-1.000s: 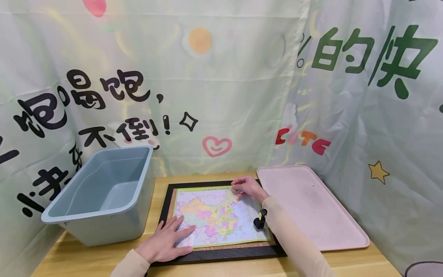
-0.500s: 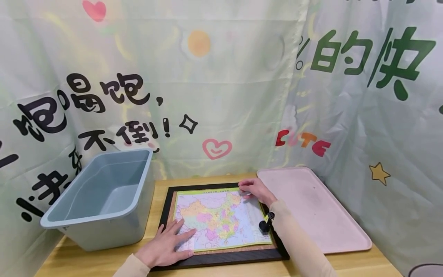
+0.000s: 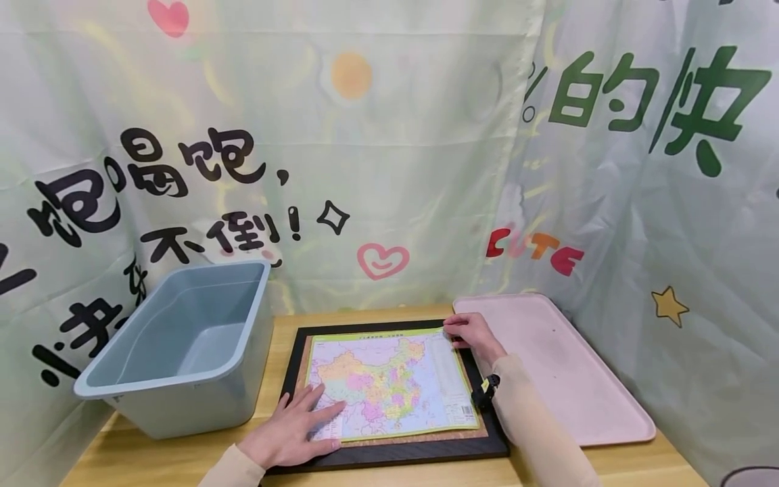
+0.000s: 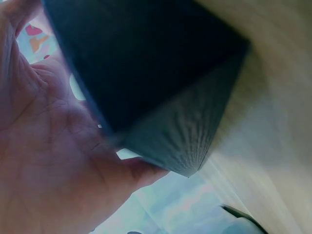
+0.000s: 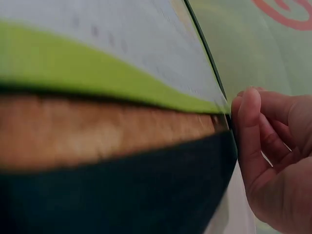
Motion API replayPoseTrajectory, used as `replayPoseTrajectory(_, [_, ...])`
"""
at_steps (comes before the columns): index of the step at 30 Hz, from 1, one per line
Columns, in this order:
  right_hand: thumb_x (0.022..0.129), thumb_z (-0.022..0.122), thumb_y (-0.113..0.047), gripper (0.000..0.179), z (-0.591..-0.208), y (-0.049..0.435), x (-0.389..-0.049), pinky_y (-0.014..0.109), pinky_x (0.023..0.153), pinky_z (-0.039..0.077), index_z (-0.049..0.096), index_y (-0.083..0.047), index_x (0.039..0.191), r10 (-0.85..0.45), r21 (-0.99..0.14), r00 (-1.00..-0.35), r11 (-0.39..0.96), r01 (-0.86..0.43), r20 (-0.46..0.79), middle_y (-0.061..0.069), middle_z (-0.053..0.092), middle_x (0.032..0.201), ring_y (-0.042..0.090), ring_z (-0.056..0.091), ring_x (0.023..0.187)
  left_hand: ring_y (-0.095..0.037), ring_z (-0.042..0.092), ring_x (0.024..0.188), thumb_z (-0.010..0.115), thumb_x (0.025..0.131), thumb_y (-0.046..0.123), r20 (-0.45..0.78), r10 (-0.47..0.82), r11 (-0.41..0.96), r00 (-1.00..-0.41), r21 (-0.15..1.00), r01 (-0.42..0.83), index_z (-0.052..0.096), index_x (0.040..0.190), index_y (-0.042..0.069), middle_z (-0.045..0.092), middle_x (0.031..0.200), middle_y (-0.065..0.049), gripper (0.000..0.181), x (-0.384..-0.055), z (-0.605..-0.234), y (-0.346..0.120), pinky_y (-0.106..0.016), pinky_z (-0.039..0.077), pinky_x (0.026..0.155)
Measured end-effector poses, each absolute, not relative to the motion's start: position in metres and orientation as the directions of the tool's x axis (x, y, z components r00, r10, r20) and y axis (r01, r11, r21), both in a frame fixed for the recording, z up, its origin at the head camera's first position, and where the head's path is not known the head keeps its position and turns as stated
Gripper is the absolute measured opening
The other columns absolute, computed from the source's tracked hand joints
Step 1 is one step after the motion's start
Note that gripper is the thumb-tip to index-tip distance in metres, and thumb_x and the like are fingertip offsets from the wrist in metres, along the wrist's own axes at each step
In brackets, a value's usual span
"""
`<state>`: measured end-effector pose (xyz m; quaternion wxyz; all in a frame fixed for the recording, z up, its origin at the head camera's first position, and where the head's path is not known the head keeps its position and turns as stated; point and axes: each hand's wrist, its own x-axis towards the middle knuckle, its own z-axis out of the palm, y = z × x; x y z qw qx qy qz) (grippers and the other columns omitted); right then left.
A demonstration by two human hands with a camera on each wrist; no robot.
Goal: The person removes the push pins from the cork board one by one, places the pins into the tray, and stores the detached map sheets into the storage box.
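Observation:
A paper map of China (image 3: 377,385) with a green-yellow border lies on a brown board (image 3: 426,436) inside a black frame (image 3: 414,455). My left hand (image 3: 293,427) rests on the lower left of the map and frame with its fingers spread. In the left wrist view the palm is beside the dark frame corner (image 4: 190,131). At the map's upper right corner, my right hand (image 3: 477,333) has its fingers curled. In the right wrist view, its thumb and fingertips meet at the map's green corner (image 5: 209,105); the exact contact is partly hidden.
A deep blue-grey plastic bin (image 3: 170,399) stands left of the frame on the wooden table (image 3: 292,321). To the right lies a pink tray (image 3: 566,379), its near left part behind the right forearm. A printed curtain (image 3: 402,169) hangs behind and at both sides.
My right hand has slid rightward along the map's top edge to its upper right corner. The left hand stays spread on the lower left. The map and frame keep their place.

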<state>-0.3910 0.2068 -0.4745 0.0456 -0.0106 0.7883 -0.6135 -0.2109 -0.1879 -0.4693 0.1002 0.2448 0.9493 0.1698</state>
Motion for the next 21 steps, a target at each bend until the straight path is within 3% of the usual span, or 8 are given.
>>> replayPoseTrajectory(8, [0.093,0.066,-0.007,0.027,-0.476,0.230,-0.389,0.025,0.062,0.055,0.064,0.009,0.115,-0.027,-0.958,-0.996,0.277,0.073,-0.083,0.013,0.072,0.095,0.013,0.066,0.074,-0.047,0.024,0.145,0.050,0.090,0.069,-0.108,0.495,0.826,-0.862,0.367,0.428,0.047,0.146,0.036,0.028,0.158,-0.020,0.066,-0.213,-0.471,-0.185,-0.078,0.014,0.103])
replayPoseTrajectory(21, [0.094,0.060,0.000,0.024,-0.481,0.256,-0.383,0.024,0.056,0.049,0.060,0.014,0.113,0.008,-0.951,-0.996,0.295,0.089,-0.091,0.003,0.065,0.078,0.008,0.055,0.060,-0.047,0.022,0.146,0.050,0.089,0.071,-0.126,0.492,0.828,-0.861,0.373,0.418,0.046,0.147,0.037,0.027,0.159,-0.020,0.067,-0.213,-0.471,-0.186,-0.078,0.013,0.104])
